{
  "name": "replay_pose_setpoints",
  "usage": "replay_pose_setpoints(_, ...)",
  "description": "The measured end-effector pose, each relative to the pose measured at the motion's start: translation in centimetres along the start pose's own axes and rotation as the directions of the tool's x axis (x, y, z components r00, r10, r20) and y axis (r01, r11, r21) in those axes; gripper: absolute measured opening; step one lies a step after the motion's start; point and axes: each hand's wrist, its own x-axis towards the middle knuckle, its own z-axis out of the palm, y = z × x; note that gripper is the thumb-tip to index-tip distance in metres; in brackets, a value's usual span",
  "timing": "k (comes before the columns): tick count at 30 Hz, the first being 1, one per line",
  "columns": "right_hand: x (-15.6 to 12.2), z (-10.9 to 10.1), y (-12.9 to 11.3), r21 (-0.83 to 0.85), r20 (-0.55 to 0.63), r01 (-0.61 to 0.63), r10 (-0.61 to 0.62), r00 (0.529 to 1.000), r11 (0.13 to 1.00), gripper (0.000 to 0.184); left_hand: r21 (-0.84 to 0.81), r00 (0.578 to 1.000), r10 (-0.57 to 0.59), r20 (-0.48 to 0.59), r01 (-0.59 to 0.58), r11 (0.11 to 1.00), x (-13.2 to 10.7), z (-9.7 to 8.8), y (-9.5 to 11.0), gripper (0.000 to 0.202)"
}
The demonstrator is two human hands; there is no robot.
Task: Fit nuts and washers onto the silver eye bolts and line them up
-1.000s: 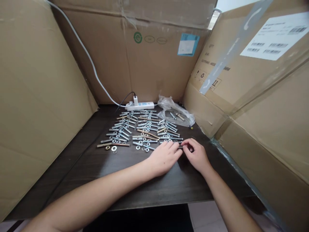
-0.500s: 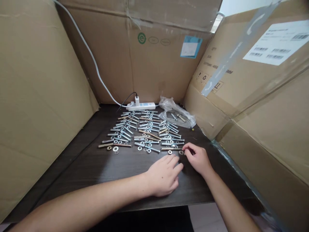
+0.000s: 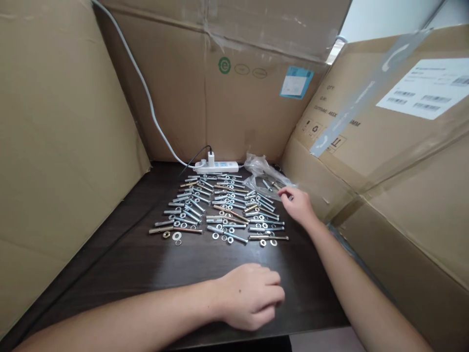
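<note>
My left hand (image 3: 254, 296) is curled with its back up, low over the near part of the dark table (image 3: 146, 274). Its palm is hidden, so anything inside cannot be seen. Farther back, my right hand (image 3: 298, 205) reaches to the front edge of a clear plastic bag (image 3: 260, 166). A gap shows between its thumb and forefinger, with the fingertips close to a brass-coloured expansion bolt (image 3: 275, 185). Beside that lies a silver expansion bolt (image 3: 267, 185). The nearest laid-out bolt on the right (image 3: 269, 238) has a nut (image 3: 263, 243) and a flat washer (image 3: 273, 243) before it.
Three columns of bolts, sleeves, nuts and washers (image 3: 227, 230) cover the middle of the table. Behind them stands a white power strip (image 3: 223, 167) with a plug and cables. Cardboard walls rise at left (image 3: 66, 146), back (image 3: 176, 98) and right (image 3: 395, 171).
My right hand has left the flat washer by the nearest right bolt and moved back to the plastic bag. My left hand has drawn nearer to me and curled up. The view has shifted slightly.
</note>
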Motion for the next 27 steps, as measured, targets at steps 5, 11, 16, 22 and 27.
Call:
replay_pose_setpoints(5, 5.6, 3.8, 3.5, -0.095, 0.001, -0.121, 0.122, 0.993, 0.988, 0.025, 0.002, 0.998, 0.059, 0.001, -0.059, 0.998, -0.1, 1.1, -0.1, 0.007)
replay_pose_setpoints(11, 6.7, 5.3, 4.4, -0.077, 0.030, -0.181, 0.183, 0.983, 0.981, 0.012, 0.003, 0.998, 0.057, -0.003, -0.057, 0.998, -0.4, 1.6, -0.3, 0.008)
replay_pose_setpoints(16, 6.3, 3.9, 2.0, 0.087, -0.050, -0.155, 0.159, 0.986, 0.984, 0.015, 0.065, 0.998, 0.012, -0.055, -0.008, 0.998, 0.1, 0.6, -0.9, 0.008)
replay_pose_setpoints(22, 2.7, 3.4, -5.2, 0.361, -0.035, -0.038, 0.054, 0.998, 0.932, 0.026, 0.060, 0.974, -0.097, -0.204, 0.112, 0.992, 0.1, -2.8, -2.6, 0.014)
replay_pose_setpoints(27, -2.0, 3.4, -11.1, 0.534, 0.085, 0.102, -0.174, 0.981, 0.839, 0.024, -0.123, 0.783, -0.437, -0.443, 0.429, 0.895, -3.3, -6.1, -5.2, 0.021)
